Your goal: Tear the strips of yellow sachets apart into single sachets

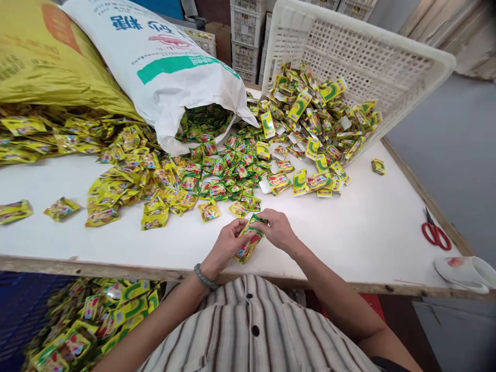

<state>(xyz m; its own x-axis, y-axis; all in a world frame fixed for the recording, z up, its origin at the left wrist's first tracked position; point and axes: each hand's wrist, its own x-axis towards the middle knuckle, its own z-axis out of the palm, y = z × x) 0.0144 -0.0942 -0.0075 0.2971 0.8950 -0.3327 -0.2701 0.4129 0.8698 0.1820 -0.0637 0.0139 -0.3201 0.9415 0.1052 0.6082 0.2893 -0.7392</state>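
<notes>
Close to the table's front edge, my left hand (228, 242) grips a small yellow and green candy box (244, 251) with a red fruit print. My right hand (279, 230) is closed at the box's far end, its fingers around a green candy packet (254, 219). Whether the packet is partly inside the box cannot be made out. Just beyond my hands lie a heap of green packets (217, 188) and, left of it, a heap of yellow packets (112, 188). Several small boxes (277, 182) with open flaps lie to the right of the green heap.
A white sack (155, 93) spills green packets; a yellow sack (58, 62) lies behind yellow ones. A white plastic basket (364, 41) lies tipped, boxes spilling out. Red scissors (434, 235) and a white cup (465, 272) sit at right. Below left, a blue crate (23, 315) holds boxes.
</notes>
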